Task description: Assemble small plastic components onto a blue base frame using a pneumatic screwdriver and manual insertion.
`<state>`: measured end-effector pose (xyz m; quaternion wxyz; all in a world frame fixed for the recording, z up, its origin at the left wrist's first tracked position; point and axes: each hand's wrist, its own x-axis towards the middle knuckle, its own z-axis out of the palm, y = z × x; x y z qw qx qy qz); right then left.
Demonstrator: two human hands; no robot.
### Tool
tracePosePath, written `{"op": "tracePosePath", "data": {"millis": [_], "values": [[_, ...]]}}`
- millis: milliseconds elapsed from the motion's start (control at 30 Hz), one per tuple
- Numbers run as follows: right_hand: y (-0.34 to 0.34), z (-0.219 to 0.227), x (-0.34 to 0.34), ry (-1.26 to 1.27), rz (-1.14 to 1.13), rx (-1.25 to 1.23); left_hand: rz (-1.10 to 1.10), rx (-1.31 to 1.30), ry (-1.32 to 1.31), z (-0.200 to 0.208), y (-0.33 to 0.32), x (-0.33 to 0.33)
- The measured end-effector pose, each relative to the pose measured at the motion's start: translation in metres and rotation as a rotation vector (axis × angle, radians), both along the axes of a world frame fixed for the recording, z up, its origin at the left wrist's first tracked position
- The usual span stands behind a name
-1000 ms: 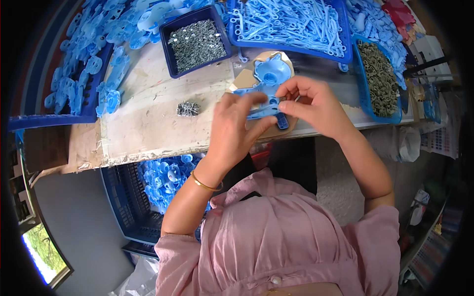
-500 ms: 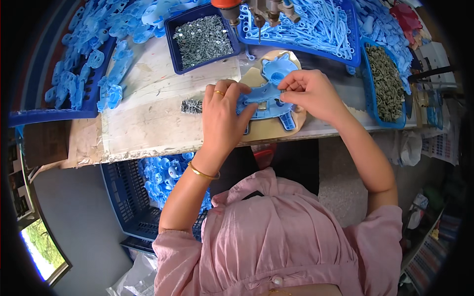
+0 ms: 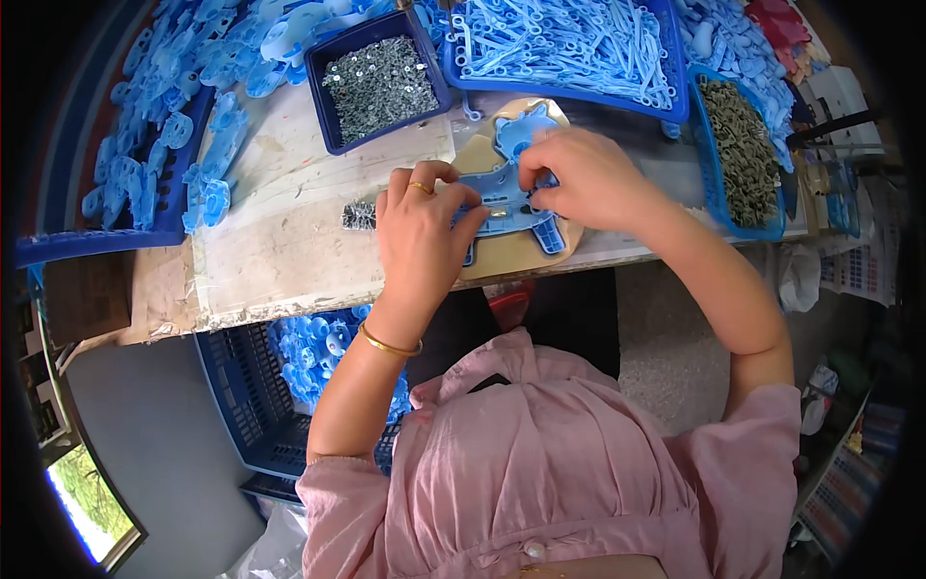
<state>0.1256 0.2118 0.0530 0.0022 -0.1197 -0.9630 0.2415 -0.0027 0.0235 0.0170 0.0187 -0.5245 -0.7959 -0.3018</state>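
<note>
A light blue moulded plastic shell point(image 3: 499, 228), with a round end and short legs, lies open side up on a tan shaped base point(image 3: 571, 238). A small shiny metal piece point(image 3: 499, 213) sits in its middle. My left hand point(image 3: 422, 224) is at the shell's left side, thumb and bent fingers closed on its edge. My right hand point(image 3: 590, 181) is over the shell's right part, thumb and forefinger pinched down close to it. Whatever those fingertips hold is hidden. Beside my left hand lies a dark clump of small metal bits point(image 3: 360, 215).
Behind the shell stand a dark blue tray of small metal parts point(image 3: 381, 92) and a blue tray of light blue rods point(image 3: 569, 53). A tray of brownish metal pieces point(image 3: 741, 154) is at right. Blue mouldings point(image 3: 145, 183) heap at left; a crate point(image 3: 236, 386) sits below the table.
My right hand has turned and pressed in lower over the shell. The left fingers have curled more at its edge. The view has shifted, and the overhead tool has mostly left the top edge.
</note>
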Motion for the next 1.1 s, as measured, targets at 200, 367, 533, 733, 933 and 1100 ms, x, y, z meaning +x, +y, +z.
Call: {"op": "tracePosePath", "data": {"millis": [200, 367, 533, 733, 933, 1100], "values": [[0.01, 0.01, -0.022, -0.285, -0.035, -0.051, 0.036, -0.022, 0.158, 0.007, 0.001, 0.002], [0.002, 0.003, -0.017, -0.119, 0.012, 0.049, 0.019, -0.025, 0.17, 0.004, 0.002, 0.003], [-0.028, 0.066, -0.07, 0.913, -0.078, 0.053, -0.071, 0.053, 0.038, 0.012, -0.001, -0.006], [-0.023, 0.092, -0.124, 1.16, -0.231, 0.313, 0.213, -0.118, 0.296, 0.027, 0.011, -0.092], [-0.003, 0.1, -0.162, 1.26, -0.205, 0.082, 0.21, -0.342, 0.245, 0.011, 0.039, -0.15], [-0.017, 0.143, -0.132, 0.624, -0.165, -0.556, 0.129, -0.384, 0.31, 0.009, 0.049, -0.153]]}}
